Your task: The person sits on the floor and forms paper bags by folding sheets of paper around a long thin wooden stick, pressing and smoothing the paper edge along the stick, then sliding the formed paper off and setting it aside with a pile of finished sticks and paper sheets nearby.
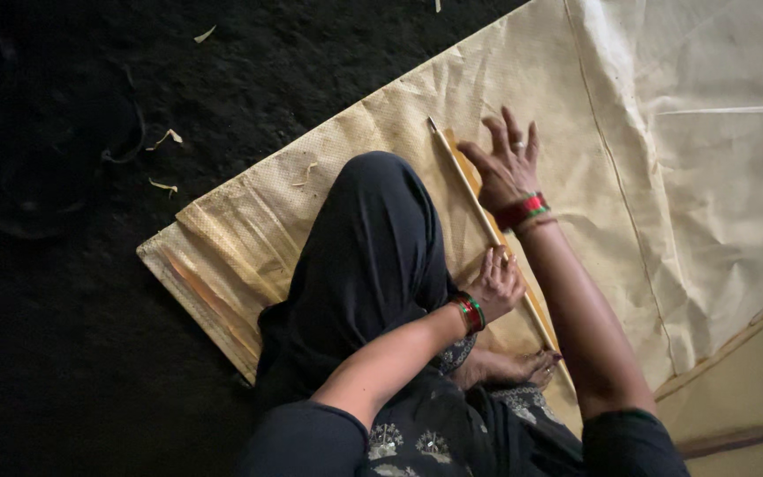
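The bamboo strip (492,231), long, thin and pale, lies slanted across the woven sack mat (381,115) just right of my bent knee, its pointed end up near the middle of the view and its lower end running down toward my bare foot (509,365). Starting at the left, I see dark ground (64,265) with a few pale shavings (167,137) scattered on it, then the folded edge of the mat. Next comes my leg in dark cloth (368,256), drawn up on the mat. My left hand (496,284), with red and green bangles at the wrist, sits at the middle of the strip; its fingers are curled and pinch the strip's edge, though I cannot tell how firmly. Farther up and to the right, my right hand (509,168), also bangled and with a ring on one finger, lies palm down on the upper part of the strip, fingers spread and open, pressing it flat against the mat rather than gripping it. To the right of both hands a larger pale sheet (717,177) overlaps the mat, creased and seamed.
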